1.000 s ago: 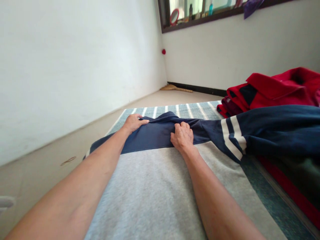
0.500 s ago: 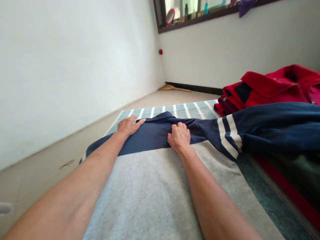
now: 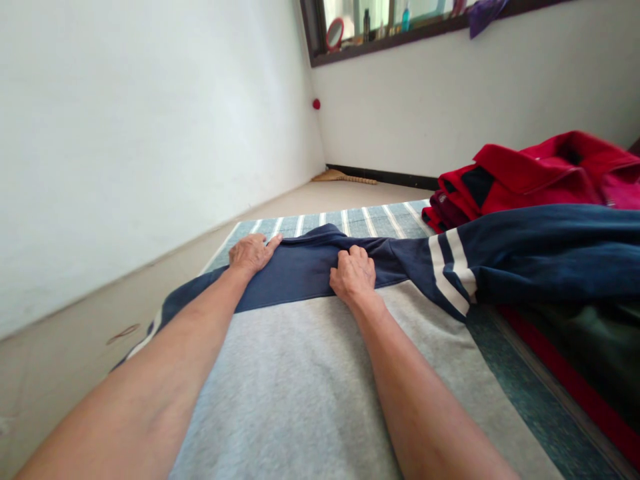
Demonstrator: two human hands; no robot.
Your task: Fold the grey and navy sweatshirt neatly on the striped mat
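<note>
On the grey sweatshirt (image 3: 285,393), left hand (image 3: 251,255) is flat, fingers open. Right hand (image 3: 354,275) has its fingers curled, gripping a navy fold (image 3: 320,257)

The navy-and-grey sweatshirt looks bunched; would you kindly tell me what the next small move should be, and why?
Probably smooth the raised navy ridge outward with the right hand, since the fabric bunches between it and the left hand, both resting on the sweatshirt.

Home, looks like a bedroom or small living room: folded red clothes (image 3: 530,177) on a striped floor mat (image 3: 350,223), straw broom (image 3: 345,177) against plain white wall (image 3: 150,133), round mirror (image 3: 335,35) and bottles (image 3: 405,19) on window ledge (image 3: 390,48)
</note>
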